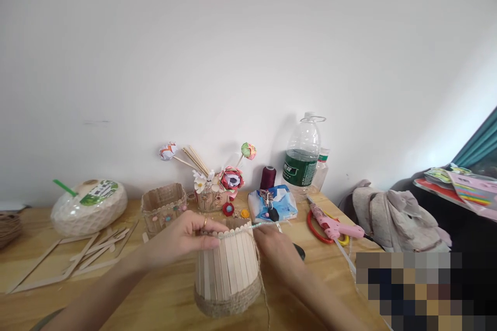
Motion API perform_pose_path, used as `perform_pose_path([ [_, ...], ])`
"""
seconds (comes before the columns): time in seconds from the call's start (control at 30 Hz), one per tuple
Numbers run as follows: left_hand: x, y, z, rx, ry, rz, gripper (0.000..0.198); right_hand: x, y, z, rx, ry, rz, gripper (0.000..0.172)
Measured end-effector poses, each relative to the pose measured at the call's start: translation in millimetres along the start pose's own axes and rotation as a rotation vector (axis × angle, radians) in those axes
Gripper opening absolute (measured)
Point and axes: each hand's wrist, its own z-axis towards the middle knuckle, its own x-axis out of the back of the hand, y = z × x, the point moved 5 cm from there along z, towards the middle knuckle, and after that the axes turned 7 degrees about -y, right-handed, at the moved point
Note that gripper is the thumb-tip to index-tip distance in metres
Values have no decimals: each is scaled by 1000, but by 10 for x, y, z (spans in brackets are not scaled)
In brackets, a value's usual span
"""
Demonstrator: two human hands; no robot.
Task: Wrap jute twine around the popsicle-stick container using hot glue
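A basket of upright wooden craft sticks (229,266), wound with twine round its lower part, stands on the table in front of me. My left hand (194,240) grips its rim, thumb outside and fingers reaching over the top. Along the rim runs a thin, shiny beaded trim (258,225), its loose end stretching off to the right. At the basket's right side is my right hand (277,248), fingers curled in; what they hold is hidden. A strand of twine (264,289) hangs down between basket and right hand.
Loose craft sticks (99,248) and a wrapped coconut (91,207) lie left. Behind are a small twine-trimmed basket (165,204), paper flowers (233,180), a thread spool (267,178), a tissue pack (277,200) and a large bottle (303,152). A pink glue gun (334,227) lies right.
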Motion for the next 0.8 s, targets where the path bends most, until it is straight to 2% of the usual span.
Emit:
perform_pose_path([
  [0.13, -8, -39, 10, -21, -6, -20, 33, 425, 169, -353, -95, 60, -25, 24],
  [0.17, -14, -44, 14, -24, -6, -14, 33, 546, 191, -458, -65, 87, -14, 24],
  [0.3, -71, -43, 35, -7, -24, 12, 32, 1016, 231, -829, 58, 352, 19, 26],
  [0.37, -112, -45, 46, 22, -47, 14, 34, 1125, 186, -905, 70, 432, 22, 23],
  [0.47, -147, -53, 53, 61, -48, 35, 39, 1058, -12, -833, 98, 360, 42, 21],
  [0.6, -157, -32, 49, 40, -39, 78, 41, 838, -270, -643, 158, 316, 92, 35],
  [0.8, -153, -26, 53, 14, -33, 35, 42, 639, -258, -495, 162, 205, 469, 22],
])
